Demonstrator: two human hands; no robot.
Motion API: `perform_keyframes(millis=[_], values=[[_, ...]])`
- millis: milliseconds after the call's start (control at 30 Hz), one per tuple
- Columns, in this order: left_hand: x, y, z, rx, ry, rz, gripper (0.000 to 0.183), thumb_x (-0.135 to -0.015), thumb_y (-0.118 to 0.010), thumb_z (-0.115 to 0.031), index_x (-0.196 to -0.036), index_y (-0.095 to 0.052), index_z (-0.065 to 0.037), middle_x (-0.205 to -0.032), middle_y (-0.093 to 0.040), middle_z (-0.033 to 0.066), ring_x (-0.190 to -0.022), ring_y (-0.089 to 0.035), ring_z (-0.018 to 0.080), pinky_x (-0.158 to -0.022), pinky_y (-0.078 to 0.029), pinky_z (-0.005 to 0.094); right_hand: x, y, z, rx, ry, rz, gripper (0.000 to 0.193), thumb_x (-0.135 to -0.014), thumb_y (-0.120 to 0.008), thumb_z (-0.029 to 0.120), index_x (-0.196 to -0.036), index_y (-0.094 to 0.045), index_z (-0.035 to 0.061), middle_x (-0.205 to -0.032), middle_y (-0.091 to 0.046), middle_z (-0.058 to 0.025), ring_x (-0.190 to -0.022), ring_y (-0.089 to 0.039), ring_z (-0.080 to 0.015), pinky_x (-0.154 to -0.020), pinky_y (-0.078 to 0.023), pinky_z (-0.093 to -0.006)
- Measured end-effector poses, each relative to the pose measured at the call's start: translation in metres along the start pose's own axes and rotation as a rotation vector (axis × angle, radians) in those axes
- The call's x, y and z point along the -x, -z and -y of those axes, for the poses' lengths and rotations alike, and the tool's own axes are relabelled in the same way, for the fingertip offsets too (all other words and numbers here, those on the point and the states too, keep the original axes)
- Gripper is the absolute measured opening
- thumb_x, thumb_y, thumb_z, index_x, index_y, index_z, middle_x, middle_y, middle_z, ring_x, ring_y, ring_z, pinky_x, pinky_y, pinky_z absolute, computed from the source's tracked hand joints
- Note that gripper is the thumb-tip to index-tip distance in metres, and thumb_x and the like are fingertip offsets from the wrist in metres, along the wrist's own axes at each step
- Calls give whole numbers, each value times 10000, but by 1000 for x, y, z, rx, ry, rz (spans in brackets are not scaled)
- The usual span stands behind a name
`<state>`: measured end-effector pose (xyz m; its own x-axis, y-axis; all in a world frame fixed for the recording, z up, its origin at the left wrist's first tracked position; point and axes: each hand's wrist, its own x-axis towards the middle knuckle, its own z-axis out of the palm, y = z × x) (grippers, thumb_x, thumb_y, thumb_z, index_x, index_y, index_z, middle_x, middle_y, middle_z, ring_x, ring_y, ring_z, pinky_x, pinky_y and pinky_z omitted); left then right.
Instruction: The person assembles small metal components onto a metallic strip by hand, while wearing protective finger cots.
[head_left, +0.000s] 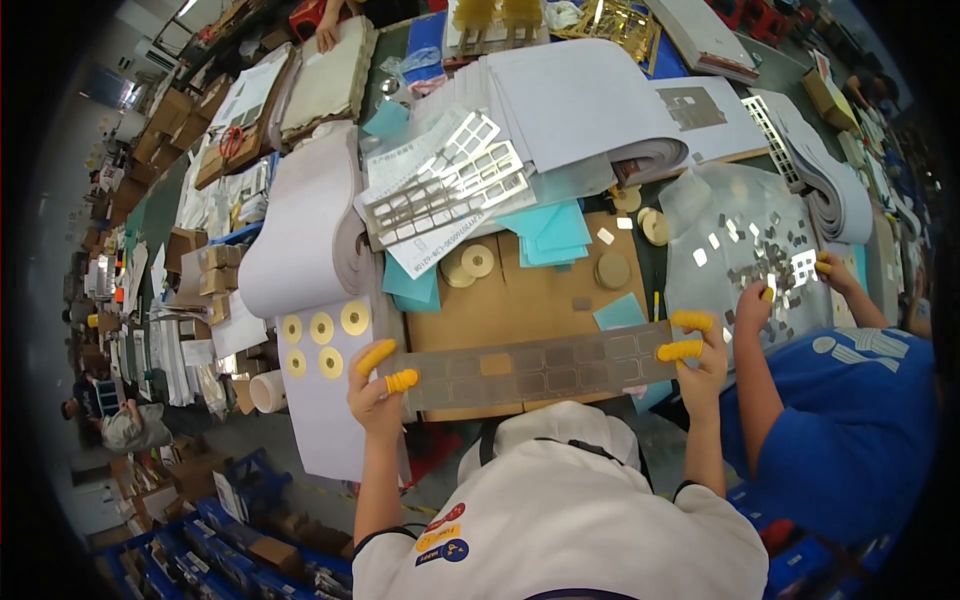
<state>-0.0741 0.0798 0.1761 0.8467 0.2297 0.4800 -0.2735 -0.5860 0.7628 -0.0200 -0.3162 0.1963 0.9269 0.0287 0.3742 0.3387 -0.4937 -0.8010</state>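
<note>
A long, thin gray strip (560,368) is stretched flat over the near part of the brown cardboard (500,312). The left hand (375,400) pinches its left end, just past the cardboard's left side, and the right hand (703,368) pinches its right end, past the cardboard's right side. Both grips are closed on the strip. Holding it by both ends probably stops it from bending in the middle, and it leaves the rows of little squares open to see. (One square looks brown, so maybe it is a hole with the cardboard peeking through.) I cannot tell if the strip's underside touches the cardboard.

Yellow finger covers (400,380) sit on the fingertips, maybe to save the skin from sharp edges or to keep smudges off.

Toward the back of the cardboard lie blue paper sheets (560,235) and a gold disc (478,261), perhaps put there so the near part has room. Left of the cardboard, six gold rings (320,328) sit apart in two rows on white paper, which may make them easy to count. Right of the cardboard, a person in a blue shirt (850,400) reaches over a clear plastic sheet (690,205), which may help gather the small pieces lying on it.
</note>
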Motion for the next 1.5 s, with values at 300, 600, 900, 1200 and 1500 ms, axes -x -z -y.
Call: perform_keyframes(millis=[300, 600, 900, 1200, 1500], values=[[21, 12, 8, -82, -136, -151, 163, -648, -761, 40, -774, -685, -32, -1156, -586, 149, -1118, -541, 290, -975, -424, 404, 8, -5, 10, 22, 113, -61, 250, -550, -703, -87, -762, -678, 43, -1000, -618, -101, -827, -541, -221, -730, -430, -310], [102, -26, 52, 233, 802, 63, 193, -767, -670, 69, -946, -660, -2, -906, -656, 25, -809, -586, 93, -750, -465, 217, 49, -53, -56, -155, -607, 197, 165, -719, -717, 20, -874, -684, 62, -832, -674, -33, -651, -559, -131, -630, -439, -245], [116, -41, 53, 142, 679, 7, 165, -769, -629, 98, -911, -644, 15, -958, -642, 76, -882, -588, 134, -810, -468, 252, 61, -63, -78, -58, -241, 21, 193, -683, -736, 6, -854, -696, 88, -918, -640, -36, -712, -546, -161, -597, -434, -262], [54, -27, 29, 124, 449, -345, 229, -780, -542, 115, -953, -598, -23, -1202, -523, 119, -1082, -553, 229, -907, -491, 318, 29, -32, -11, 40, -54, -130, 296, -600, -810, -18, -846, -669, 69, -851, -552, -41, -648, -521, -162, -580, -424, -268], [37, -6, 31, 283, 454, -504, 310, -837, -559, -47, -1137, -545, 30, -1094, -574, 123, -1048, -567, 210, -949, -471, 326, 24, -22, -3, 10, 204, -64, 287, -584, -829, 17, -816, -679, 96, -827, -586, -41, -659, -558, -189, -548, -412, -268]])
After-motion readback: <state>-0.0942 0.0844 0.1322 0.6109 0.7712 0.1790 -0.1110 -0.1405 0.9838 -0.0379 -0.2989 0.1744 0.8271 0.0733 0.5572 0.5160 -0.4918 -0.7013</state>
